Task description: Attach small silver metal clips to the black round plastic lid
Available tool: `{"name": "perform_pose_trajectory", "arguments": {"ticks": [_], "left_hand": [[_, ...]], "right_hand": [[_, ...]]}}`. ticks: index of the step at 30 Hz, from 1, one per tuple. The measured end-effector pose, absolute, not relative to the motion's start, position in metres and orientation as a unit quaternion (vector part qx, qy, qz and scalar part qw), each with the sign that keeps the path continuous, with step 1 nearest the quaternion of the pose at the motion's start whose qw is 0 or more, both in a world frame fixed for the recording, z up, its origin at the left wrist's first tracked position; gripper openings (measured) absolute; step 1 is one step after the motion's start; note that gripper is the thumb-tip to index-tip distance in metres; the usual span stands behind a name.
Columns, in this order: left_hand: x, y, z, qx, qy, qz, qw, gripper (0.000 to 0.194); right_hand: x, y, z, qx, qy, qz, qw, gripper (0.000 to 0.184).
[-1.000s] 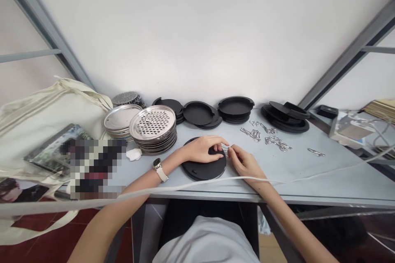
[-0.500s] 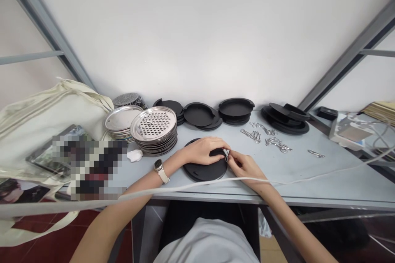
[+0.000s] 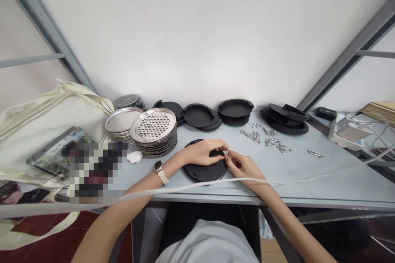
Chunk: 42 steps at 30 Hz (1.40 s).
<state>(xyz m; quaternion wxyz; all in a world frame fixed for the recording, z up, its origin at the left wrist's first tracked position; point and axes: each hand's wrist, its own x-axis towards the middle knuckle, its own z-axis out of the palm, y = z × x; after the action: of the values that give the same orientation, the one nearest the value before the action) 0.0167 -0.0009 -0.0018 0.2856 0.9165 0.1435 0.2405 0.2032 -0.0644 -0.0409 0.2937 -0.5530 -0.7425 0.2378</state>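
Observation:
Beneath my left hand (image 3: 203, 152) lies a black round plastic plate (image 3: 206, 173), flat near the table's front edge. My left fingers and thumb curve in at the plate's right side, around a small shiny metal wire clip (image 3: 225, 153). My right hand (image 3: 246, 167) pinches the same clip from the right, its fingertips almost against the left ones. Most of the clip is hidden by the fingers. Loose wire clips (image 3: 278, 144) lie in small heaps to the right, with a few apart (image 3: 316, 154).
Metal grater discs (image 3: 154, 127) stand stacked at the left, beside plain metal discs (image 3: 122, 120). Black round parts (image 3: 236, 109) are piled along the wall. A white cable (image 3: 197, 184) crosses before my wrists. A cream bag (image 3: 55, 102) sits at far left, white scrap (image 3: 134, 156) near the stacks.
My right fingertips have closed in on the left ones at the plate's right side, and less of the wire clip shows. My left hand has curled slightly more. The view has shifted slightly.

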Motion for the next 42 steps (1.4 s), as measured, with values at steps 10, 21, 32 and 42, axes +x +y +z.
{"name": "perform_pose_trajectory", "arguments": {"ticks": [10,21,32,42], "left_hand": [[0.0170,-0.0008,-0.0023,0.918,0.137,0.241,0.283,0.026],[0.0168,0.0001,-0.0047,0.909,0.136,0.249,0.306,0.025],[0.0155,0.0045,-0.0067,0.881,0.137,0.264,0.367,0.031],[0.0161,0.0035,-0.0064,0.877,0.146,0.241,0.390,0.032]], "right_hand": [[0.2030,-0.0658,-0.0376,-0.553,-0.750,0.239,0.274,0.017],[0.2060,-0.0650,-0.0354,-0.539,-0.769,0.227,0.260,0.020],[0.2046,-0.0672,-0.0355,-0.541,-0.764,0.232,0.262,0.023],[0.2076,-0.0672,-0.0371,-0.542,-0.737,0.253,0.316,0.027]]}}
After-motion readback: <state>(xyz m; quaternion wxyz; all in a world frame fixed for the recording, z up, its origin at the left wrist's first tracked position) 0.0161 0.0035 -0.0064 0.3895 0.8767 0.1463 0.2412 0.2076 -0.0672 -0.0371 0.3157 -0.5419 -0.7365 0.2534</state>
